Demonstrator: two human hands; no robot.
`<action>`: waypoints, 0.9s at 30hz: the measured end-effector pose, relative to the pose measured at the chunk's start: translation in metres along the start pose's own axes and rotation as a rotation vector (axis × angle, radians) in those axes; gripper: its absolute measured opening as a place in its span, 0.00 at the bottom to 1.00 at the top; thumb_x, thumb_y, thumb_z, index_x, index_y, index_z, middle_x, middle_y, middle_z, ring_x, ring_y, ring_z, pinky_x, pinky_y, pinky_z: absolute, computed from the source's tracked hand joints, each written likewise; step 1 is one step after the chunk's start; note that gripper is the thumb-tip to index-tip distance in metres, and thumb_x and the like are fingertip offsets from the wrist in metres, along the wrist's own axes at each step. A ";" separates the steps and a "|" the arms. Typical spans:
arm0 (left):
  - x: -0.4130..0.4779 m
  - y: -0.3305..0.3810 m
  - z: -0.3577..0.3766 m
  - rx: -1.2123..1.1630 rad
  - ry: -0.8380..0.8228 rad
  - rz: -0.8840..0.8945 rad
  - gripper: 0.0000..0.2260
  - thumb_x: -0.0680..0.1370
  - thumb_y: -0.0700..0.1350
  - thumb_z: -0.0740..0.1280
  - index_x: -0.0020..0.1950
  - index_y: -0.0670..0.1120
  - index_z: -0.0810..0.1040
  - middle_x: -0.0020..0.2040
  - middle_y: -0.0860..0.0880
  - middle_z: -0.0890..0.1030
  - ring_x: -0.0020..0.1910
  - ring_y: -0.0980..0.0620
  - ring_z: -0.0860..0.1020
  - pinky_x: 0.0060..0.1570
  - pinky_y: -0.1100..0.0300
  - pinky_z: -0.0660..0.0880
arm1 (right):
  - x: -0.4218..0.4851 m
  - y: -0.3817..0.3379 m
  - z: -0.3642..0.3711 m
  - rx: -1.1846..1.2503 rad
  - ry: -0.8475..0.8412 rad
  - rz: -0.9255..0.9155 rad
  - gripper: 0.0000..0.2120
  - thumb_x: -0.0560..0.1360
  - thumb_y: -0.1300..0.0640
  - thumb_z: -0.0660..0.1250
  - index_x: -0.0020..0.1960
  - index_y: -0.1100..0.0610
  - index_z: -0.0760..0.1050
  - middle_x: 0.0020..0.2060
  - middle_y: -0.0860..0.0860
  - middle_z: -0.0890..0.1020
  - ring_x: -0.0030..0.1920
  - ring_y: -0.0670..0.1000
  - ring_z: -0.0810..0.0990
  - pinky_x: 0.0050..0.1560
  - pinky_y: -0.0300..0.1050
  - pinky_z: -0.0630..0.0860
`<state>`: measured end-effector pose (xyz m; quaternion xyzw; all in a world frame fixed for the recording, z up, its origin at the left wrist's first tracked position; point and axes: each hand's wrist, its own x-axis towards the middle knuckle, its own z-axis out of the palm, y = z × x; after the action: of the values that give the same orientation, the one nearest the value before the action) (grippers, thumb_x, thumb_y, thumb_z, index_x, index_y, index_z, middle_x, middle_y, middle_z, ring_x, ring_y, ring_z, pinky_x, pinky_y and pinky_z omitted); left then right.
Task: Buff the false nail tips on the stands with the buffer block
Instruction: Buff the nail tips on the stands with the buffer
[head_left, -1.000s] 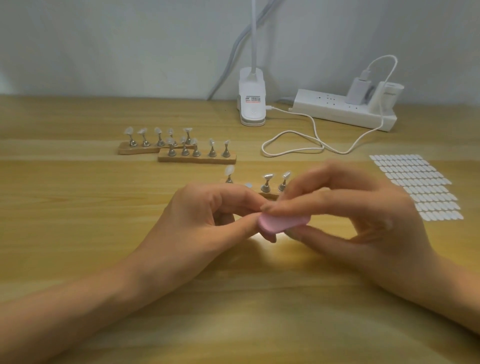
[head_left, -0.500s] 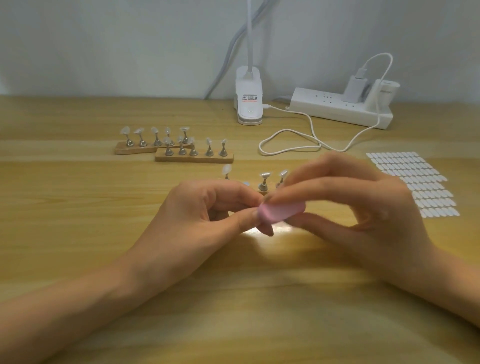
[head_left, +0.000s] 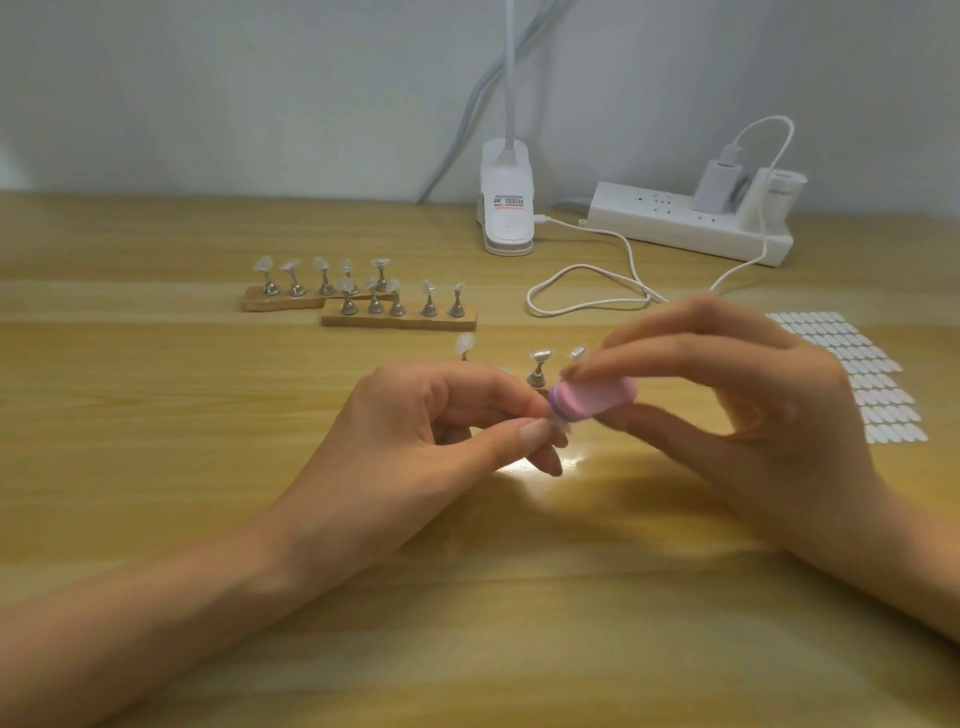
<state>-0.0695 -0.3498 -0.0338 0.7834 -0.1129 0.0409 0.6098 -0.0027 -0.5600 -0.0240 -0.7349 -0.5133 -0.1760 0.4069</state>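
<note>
- Fingers of the right hand (head_left: 753, 415) curl around the buffer block (head_left: 597, 397), with the forefinger along its top and the thumb beneath.
- Fingers of the left hand (head_left: 415, 447) are bent inward. The thumb and forefinger pinch a pale piece (head_left: 560, 422) that is too blurred to name, and the block's purple end touches it from above.
- Both hands meet well in front of the lamp base (head_left: 506, 208), slightly to its right and on the viewer's side of it.
- The wooden table (head_left: 156, 467) carries everything, and the lamp base stands at its back edge by the wall.
- A white power strip (head_left: 675, 223) lies just right of the lamp base, with a charger (head_left: 714, 189) plugged into it.
- A sheet of pale oval tips (head_left: 878, 384) lies far right of the lamp base and nearer the viewer.
- A white cable (head_left: 582, 291) loops on the table in front of the lamp base and to its right.
- The far stand (head_left: 270, 302) and the second stand (head_left: 400, 322) lie left of the lamp base and nearer the viewer. They overlap a little, and each holds a row of metal pegs topped with clear nail tips.
- The near stand (head_left: 537, 370) sits straight in front of the lamp base, just behind the hands, which hide most of it. Three of its pegs show above the fingers.
- One clear nail tip (head_left: 464, 343) at the near stand's left end stands upright.
</note>
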 end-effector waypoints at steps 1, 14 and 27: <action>0.000 0.000 0.000 0.013 -0.009 -0.003 0.05 0.75 0.51 0.73 0.47 0.52 0.86 0.41 0.52 0.87 0.33 0.39 0.78 0.28 0.58 0.69 | 0.000 0.000 0.001 0.000 -0.007 -0.010 0.08 0.76 0.59 0.72 0.55 0.54 0.81 0.49 0.52 0.82 0.50 0.50 0.82 0.51 0.47 0.78; 0.001 0.000 0.002 0.009 0.001 -0.011 0.05 0.74 0.51 0.74 0.46 0.52 0.86 0.40 0.52 0.87 0.32 0.49 0.80 0.30 0.62 0.70 | 0.002 -0.002 0.001 -0.049 0.015 -0.016 0.08 0.75 0.60 0.73 0.54 0.56 0.82 0.48 0.51 0.82 0.49 0.48 0.82 0.51 0.44 0.78; 0.001 -0.001 -0.002 0.027 0.071 0.064 0.01 0.72 0.47 0.74 0.42 0.51 0.84 0.39 0.55 0.83 0.33 0.60 0.77 0.33 0.64 0.73 | -0.006 0.014 -0.007 0.074 0.099 0.096 0.14 0.78 0.54 0.69 0.64 0.49 0.76 0.54 0.51 0.79 0.54 0.57 0.80 0.52 0.57 0.77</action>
<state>-0.0682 -0.3482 -0.0338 0.7857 -0.1157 0.0896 0.6010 0.0084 -0.5711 -0.0299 -0.7335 -0.4629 -0.1733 0.4665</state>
